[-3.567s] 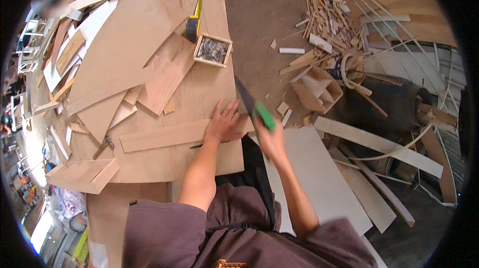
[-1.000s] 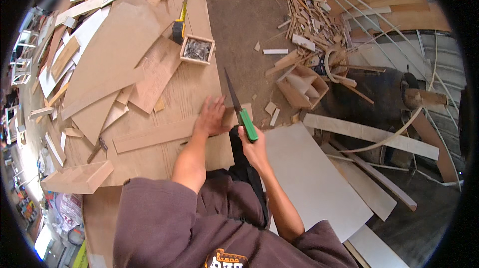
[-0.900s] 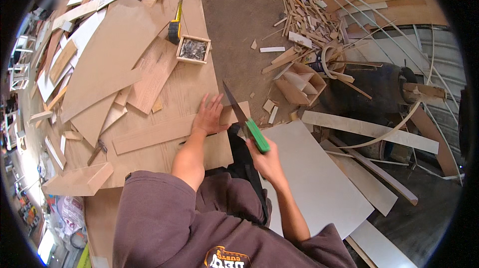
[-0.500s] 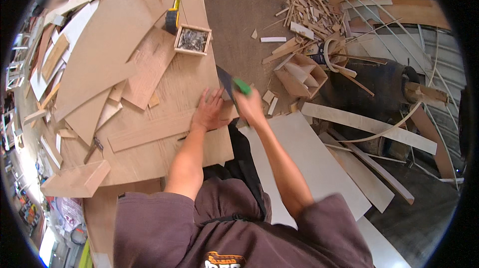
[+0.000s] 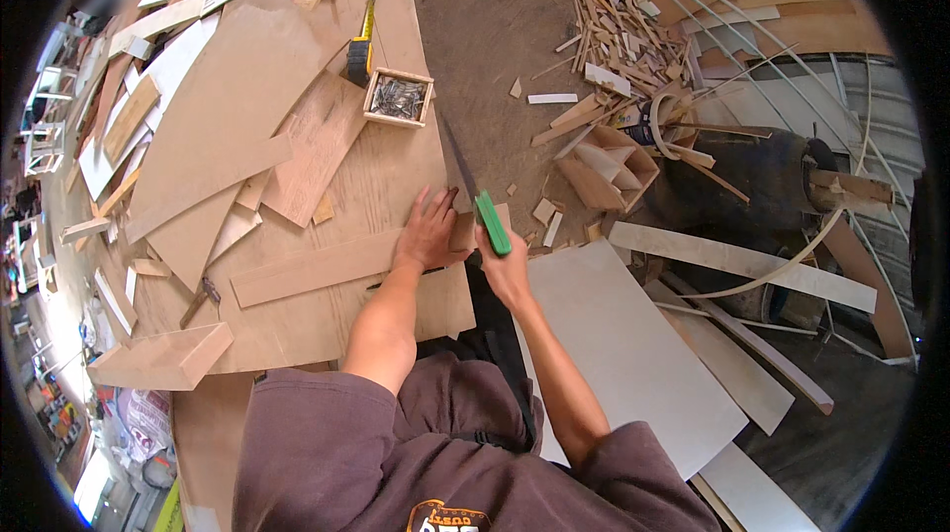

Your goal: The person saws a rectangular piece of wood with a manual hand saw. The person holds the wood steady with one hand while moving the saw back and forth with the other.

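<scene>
My right hand (image 5: pixel 507 270) is wrapped round the green handle of a handsaw (image 5: pixel 493 223). Its dark blade reaches away from me past the right edge of the workbench top. Beside it, my left hand (image 5: pixel 428 230) lies with fingers stretched over the right end of a long wooden strip (image 5: pixel 312 270), pressing it on the plywood bench top (image 5: pixel 376 176). A short bit of the strip shows between the two hands. Whether the blade's teeth touch the wood is hidden by my right hand and the handle.
Farther up the bench stand an open wooden box (image 5: pixel 399 98) of small metal pieces and a tape measure (image 5: pixel 359 57). Plywood offcuts (image 5: pixel 218 116) cover the left side. On the floor at right lie scrap sticks (image 5: pixel 628 37), a dark drum (image 5: pixel 737 176) and a white panel (image 5: pixel 628 344).
My right hand has drawn the saw back toward me. My left hand stays on the strip, and the whole view has shifted slightly.
</scene>
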A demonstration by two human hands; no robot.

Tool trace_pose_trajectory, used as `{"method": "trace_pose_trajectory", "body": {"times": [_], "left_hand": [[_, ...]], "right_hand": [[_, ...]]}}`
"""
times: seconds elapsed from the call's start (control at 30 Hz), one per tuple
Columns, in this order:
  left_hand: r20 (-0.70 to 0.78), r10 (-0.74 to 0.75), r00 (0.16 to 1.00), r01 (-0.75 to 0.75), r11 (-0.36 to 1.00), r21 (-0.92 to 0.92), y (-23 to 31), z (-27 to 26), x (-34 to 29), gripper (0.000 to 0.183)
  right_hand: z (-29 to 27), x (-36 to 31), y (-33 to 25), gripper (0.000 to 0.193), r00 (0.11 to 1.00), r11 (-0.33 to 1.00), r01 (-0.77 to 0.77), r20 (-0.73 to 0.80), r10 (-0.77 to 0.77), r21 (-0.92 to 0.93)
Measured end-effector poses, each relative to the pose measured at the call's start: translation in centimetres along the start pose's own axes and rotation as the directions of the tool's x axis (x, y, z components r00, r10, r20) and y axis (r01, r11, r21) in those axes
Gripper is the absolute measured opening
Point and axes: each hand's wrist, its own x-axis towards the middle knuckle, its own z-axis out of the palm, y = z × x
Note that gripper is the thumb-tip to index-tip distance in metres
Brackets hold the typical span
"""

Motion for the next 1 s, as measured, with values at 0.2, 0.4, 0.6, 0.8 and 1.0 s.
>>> {"method": "trace_pose_trajectory", "body": {"times": [0.2, 0.4, 0.6, 0.8, 1.0], "left_hand": [[0.023, -0.029, 0.999, 0.031, 0.996, -0.081, -0.1, 0.0, 0.0, 0.084], [0.016, -0.05, 0.999, 0.051, 0.996, -0.07, -0.7, 0.7, -0.8, 0.084], [0.05, -0.015, 0.999, 0.017, 0.999, -0.038, 0.5, 1.3, -0.5, 0.093], [-0.016, -0.023, 1.0, 0.022, 0.998, -0.06, -0.8, 1.5, -0.7, 0.095], [0.097, -0.027, 0.995, 0.03, 0.999, -0.026, -0.4, 0.4, 0.0, 0.094]], "right_hand": [[-8.1, -8.9, -9.2, 0.031, 0.956, 0.96, -0.281, 0.085, 0.28, -0.006], [-10.5, -8.5, -15.8, 0.026, 0.811, 0.832, -0.552, 0.195, 0.552, -0.057], [0.5, 8.6, -3.5, 0.034, 0.923, 0.951, -0.309, 0.234, 0.304, -0.015], [0.4, 14.8, -4.0, 0.029, 0.683, 0.765, -0.644, 0.425, 0.594, -0.033], [2.1, 11.7, -4.1, 0.028, 0.845, 0.876, -0.477, 0.239, 0.478, -0.066]]}}
